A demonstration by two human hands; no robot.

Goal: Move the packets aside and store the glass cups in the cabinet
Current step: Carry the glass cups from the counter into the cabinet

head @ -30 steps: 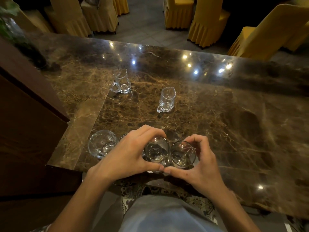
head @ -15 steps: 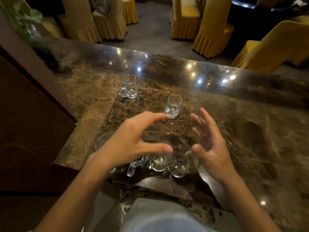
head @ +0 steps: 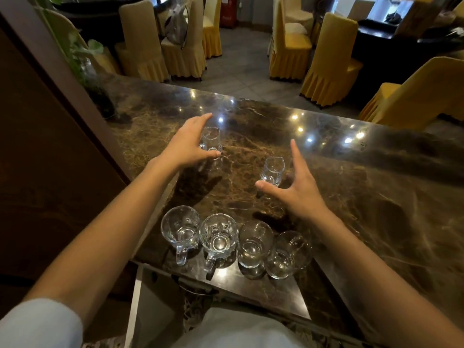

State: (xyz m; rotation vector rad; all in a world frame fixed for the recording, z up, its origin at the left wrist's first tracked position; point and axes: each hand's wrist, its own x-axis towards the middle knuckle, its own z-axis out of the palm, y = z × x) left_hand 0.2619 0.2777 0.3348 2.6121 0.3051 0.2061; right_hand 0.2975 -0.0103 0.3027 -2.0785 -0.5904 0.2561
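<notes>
Six clear glass cups stand upright on the brown marbled surface (head: 351, 209). All are transparent, thick-based and appear empty.

Near row: four cups stand side by side along the near edge of the surface, each touching or just beside its neighbour.
- The first cup (head: 180, 228), leftmost, has a handle pointing toward the person.
- The second cup (head: 218, 237) has ribbed walls and a handle that also points toward the person.
- The third cup (head: 254, 243) shows no handle from this angle.
- The fourth cup (head: 288, 254), rightmost, leans slightly in this wide-angle view.

Far pair: two smaller cups stand well apart from the row, nearer the middle of the surface.
- The far-left cup (head: 213, 141) has a handle on its left side, partly covered by the hand.
- The far-right cup (head: 273, 171) has an uneven, lipped rim.

Left hand (head: 187, 145): its fingers (head: 203, 119) are extended and spread past the far-left cup, with the thumb at the cup's base. The fingers are not closed round the cup; actual contact cannot be confirmed.

Right hand (head: 300, 189): its fingers (head: 295, 154) are straight and widely spread, and the thumb points left in front of the far-right cup. The cup sits in this gap, ungripped.

Yellow-covered chairs (head: 329, 61) stand beyond the surface. A plant (head: 85, 61) stands at its far-left corner.
</notes>
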